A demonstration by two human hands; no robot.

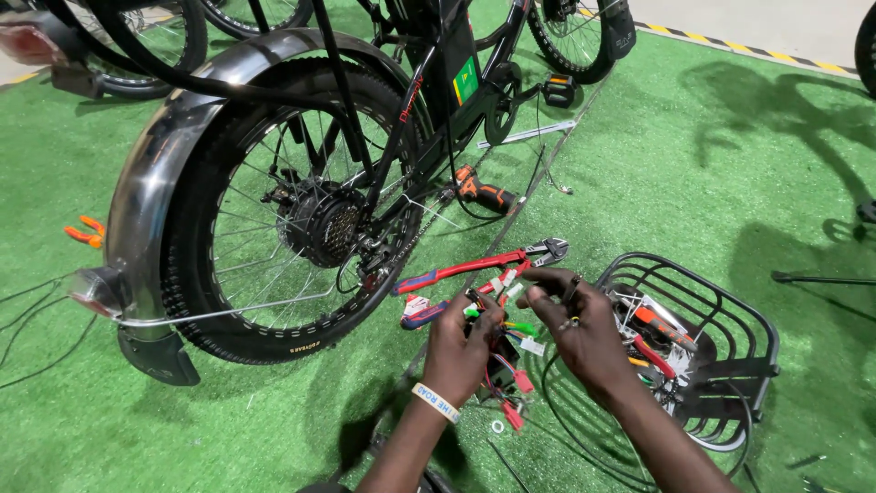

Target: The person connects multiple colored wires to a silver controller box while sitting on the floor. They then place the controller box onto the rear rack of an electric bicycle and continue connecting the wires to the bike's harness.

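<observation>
Over green turf, left hand (pixel 465 342) and right hand (pixel 575 333) gripping wire bundle (pixel 506 342), connectors hanging downward

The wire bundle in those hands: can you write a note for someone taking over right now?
Left hand: holds the wire bundle with its coloured connectors, just above the green turf.
Right hand: fingers pinch a connector at the top of the bundle.
Nearby: red bolt cutters on the turf behind the hands; black wire basket with tools at right; bike's rear wheel at left.
Done: wires gathered in hand.
Left: connectors hang loose, unjoined.
</observation>
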